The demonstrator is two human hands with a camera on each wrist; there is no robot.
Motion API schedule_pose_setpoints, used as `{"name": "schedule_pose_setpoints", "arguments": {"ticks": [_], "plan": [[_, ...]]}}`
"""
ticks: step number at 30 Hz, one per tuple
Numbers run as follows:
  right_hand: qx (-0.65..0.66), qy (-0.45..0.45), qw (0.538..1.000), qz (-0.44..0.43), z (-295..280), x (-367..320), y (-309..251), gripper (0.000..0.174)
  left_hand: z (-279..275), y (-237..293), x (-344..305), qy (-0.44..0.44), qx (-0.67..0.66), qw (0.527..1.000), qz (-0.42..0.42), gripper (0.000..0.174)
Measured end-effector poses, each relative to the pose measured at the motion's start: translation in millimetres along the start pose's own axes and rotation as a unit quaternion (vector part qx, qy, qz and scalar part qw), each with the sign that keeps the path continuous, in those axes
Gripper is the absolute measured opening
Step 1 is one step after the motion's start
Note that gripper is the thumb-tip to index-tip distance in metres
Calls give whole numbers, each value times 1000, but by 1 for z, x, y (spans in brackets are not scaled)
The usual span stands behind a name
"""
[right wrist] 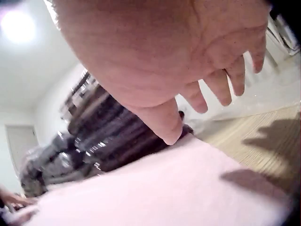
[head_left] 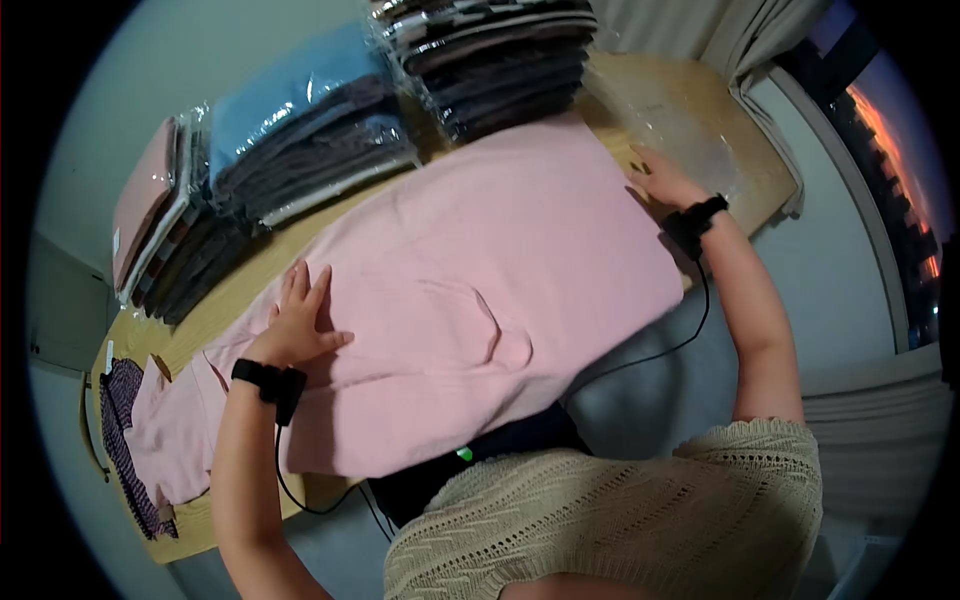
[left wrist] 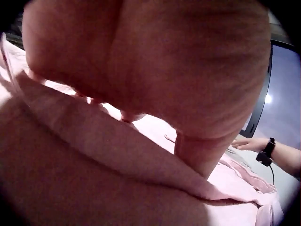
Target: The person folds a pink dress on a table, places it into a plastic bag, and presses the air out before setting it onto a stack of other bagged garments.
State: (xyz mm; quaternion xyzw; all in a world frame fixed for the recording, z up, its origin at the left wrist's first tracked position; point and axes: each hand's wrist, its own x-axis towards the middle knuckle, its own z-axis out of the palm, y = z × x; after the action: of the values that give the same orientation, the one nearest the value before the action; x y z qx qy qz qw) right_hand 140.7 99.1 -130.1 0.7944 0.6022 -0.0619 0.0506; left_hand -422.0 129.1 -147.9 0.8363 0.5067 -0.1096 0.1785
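A large pink garment [head_left: 470, 300] lies spread flat across a wooden table [head_left: 690, 120]. My left hand [head_left: 297, 320] rests flat on its left part, fingers straight and spread. In the left wrist view that palm [left wrist: 155, 61] presses the pink cloth [left wrist: 94, 160]. My right hand [head_left: 660, 180] lies open at the garment's far right edge, fingers straight on the table. In the right wrist view its fingers [right wrist: 211, 89] hover just over the pink cloth [right wrist: 164, 188] and the wood [right wrist: 254, 132].
Stacks of bagged folded clothes stand along the table's far side: dark ones [head_left: 490, 60], a blue-topped pile [head_left: 300, 130], a pink-topped pile [head_left: 150, 200]. A clear plastic bag [head_left: 690, 130] lies by the right hand. A dark patterned cloth [head_left: 120, 430] lies at the left end.
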Motion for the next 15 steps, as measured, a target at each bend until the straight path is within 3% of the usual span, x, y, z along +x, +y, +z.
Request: {"name": "schedule_pose_setpoints", "arguments": {"ticks": [2,3,4,5,6,8,9,11,13,15], "plan": [[217,144,958,-118,-9,-52,-6,44,-5,9,-4,14,6,1000,-9,96],[252,168,947,-110,-10,-78,-10,37,0,2,-1,8,6,1000,-15,96],[345,140,928,-18,-6,-100,-12,32,8,-12,3,61,-94,992,55,89],[394,165,904,-16,-5,-124,-20,27,10,-23,1,119,-191,967,120,82],[451,165,877,-21,15,-135,-7,25,0,-17,-13,160,-168,968,102,68],[479,185,858,20,26,-172,-17,21,-18,-12,-49,180,-178,965,64,58],[398,206,894,-10,37,-179,-12,20,-23,-13,-67,185,-179,965,46,55],[517,132,846,7,40,-198,-39,19,-17,-39,-100,198,-143,970,3,51],[440,106,882,-132,33,-210,-85,21,-7,-64,-128,203,-106,973,-29,48],[453,36,832,-317,40,-210,-132,30,10,-81,-156,172,-104,973,-116,46]]}}
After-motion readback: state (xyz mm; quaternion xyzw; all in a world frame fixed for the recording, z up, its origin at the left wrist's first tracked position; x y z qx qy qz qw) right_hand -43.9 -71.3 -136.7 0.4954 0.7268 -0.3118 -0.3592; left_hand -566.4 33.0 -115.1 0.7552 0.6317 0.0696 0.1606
